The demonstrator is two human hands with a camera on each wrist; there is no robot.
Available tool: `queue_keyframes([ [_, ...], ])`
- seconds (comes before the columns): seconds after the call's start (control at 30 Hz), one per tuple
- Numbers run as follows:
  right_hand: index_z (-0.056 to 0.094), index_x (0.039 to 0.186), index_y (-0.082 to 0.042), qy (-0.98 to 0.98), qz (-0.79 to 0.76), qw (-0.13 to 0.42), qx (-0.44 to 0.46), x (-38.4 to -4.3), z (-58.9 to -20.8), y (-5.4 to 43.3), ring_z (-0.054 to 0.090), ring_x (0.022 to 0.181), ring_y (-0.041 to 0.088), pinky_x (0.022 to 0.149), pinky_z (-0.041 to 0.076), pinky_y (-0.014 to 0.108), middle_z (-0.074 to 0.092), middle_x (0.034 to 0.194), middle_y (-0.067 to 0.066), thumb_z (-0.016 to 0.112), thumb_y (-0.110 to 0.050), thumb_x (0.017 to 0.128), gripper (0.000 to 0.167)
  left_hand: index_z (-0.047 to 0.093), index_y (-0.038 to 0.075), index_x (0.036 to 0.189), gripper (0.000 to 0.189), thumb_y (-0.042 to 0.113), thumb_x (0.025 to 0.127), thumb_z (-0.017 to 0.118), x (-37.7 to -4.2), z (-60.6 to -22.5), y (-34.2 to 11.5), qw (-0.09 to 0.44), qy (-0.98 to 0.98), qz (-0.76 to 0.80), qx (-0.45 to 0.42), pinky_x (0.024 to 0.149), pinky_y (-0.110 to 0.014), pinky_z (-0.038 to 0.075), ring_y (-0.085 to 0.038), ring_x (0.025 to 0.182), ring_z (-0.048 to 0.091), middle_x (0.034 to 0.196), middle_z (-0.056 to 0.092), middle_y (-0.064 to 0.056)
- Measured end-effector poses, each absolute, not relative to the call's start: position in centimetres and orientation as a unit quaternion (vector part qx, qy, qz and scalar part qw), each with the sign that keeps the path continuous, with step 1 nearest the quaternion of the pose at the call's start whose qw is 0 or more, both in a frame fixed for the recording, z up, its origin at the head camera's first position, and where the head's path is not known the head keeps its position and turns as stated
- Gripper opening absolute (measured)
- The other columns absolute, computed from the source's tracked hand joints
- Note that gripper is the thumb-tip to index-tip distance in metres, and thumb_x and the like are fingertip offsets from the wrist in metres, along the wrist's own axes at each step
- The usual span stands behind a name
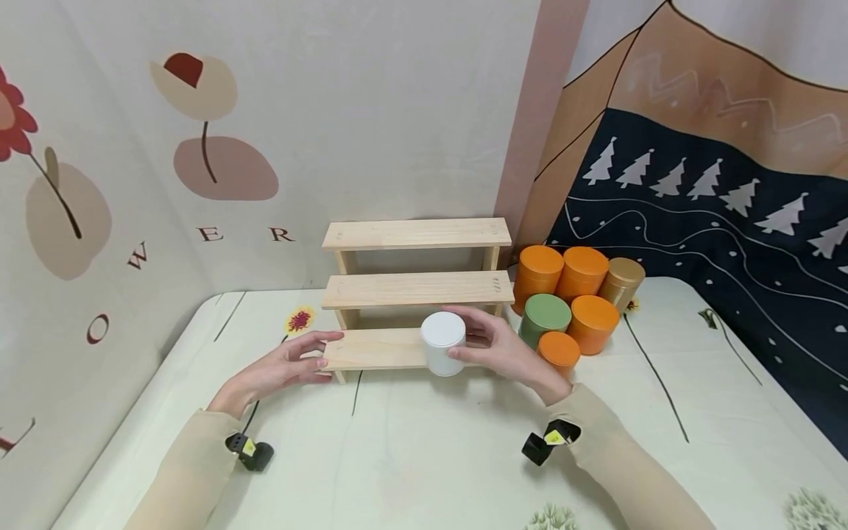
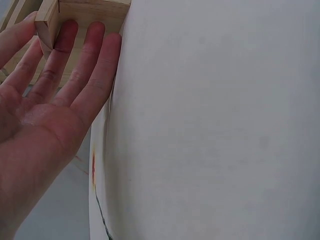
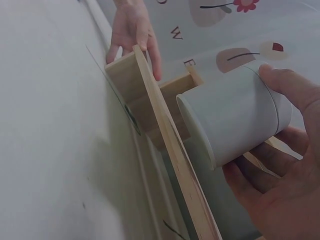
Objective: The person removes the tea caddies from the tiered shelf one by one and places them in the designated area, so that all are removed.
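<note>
A three-tier wooden shelf [image 1: 374, 350] stands against the back wall. At the left end of its lowest board, my left hand [image 1: 291, 361] grips the corner; in the left wrist view the fingers [image 2: 82, 70] lie around the board's end and leg. My right hand [image 1: 497, 344] holds a white canister [image 1: 442, 346] from its right side, over the right part of the lowest board. In the right wrist view, the canister [image 3: 232, 117] has its base close to the board's edge [image 3: 172, 137]; whether they touch I cannot tell.
Several orange canisters [image 1: 592, 324], a green canister [image 1: 545, 318] and a gold canister [image 1: 621, 283] stand grouped to the right of the shelf, beside my right wrist. A patterned cloth [image 1: 411, 456] covers the table, and printed curtains [image 1: 397, 110] hang behind.
</note>
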State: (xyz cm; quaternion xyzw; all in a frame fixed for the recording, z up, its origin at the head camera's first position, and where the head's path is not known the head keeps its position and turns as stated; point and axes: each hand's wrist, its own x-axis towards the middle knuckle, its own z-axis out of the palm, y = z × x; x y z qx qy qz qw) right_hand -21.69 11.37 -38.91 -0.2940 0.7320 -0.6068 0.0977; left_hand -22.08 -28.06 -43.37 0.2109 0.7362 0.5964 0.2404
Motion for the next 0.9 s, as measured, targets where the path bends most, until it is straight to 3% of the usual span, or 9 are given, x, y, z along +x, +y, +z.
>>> queue_keyframes([
  [0.7, 0.046, 0.142, -0.006, 0.777, -0.574, 0.05, -0.254, -20.1, -38.9, 16.6, 0.053, 0.12, 0.031, 0.102, 0.043, 0.043, 0.05, 0.137, 0.013, 0.073, -0.009, 0.087, 0.061, 0.034, 0.004, 0.147, 0.054, 0.008, 0.098, 0.056, -22.0, -43.3, -27.9, 0.24, 0.744, 0.591, 0.197, 0.093, -0.044, 0.05, -0.025, 0.113, 0.055, 0.129, 0.04, -0.022],
  [0.9, 0.045, 0.143, -0.006, 0.791, -0.56, 0.048, -0.243, -19.7, -38.7, 17.9, 0.052, 0.12, 0.033, 0.102, 0.041, 0.049, 0.049, 0.139, 0.014, 0.072, -0.011, 0.088, 0.061, 0.032, 0.005, 0.149, 0.056, 0.01, 0.098, 0.056, -21.9, -43.2, -27.8, 0.245, 0.74, 0.599, 0.185, 0.094, -0.043, 0.049, -0.022, 0.117, 0.054, 0.146, 0.03, -0.021],
])
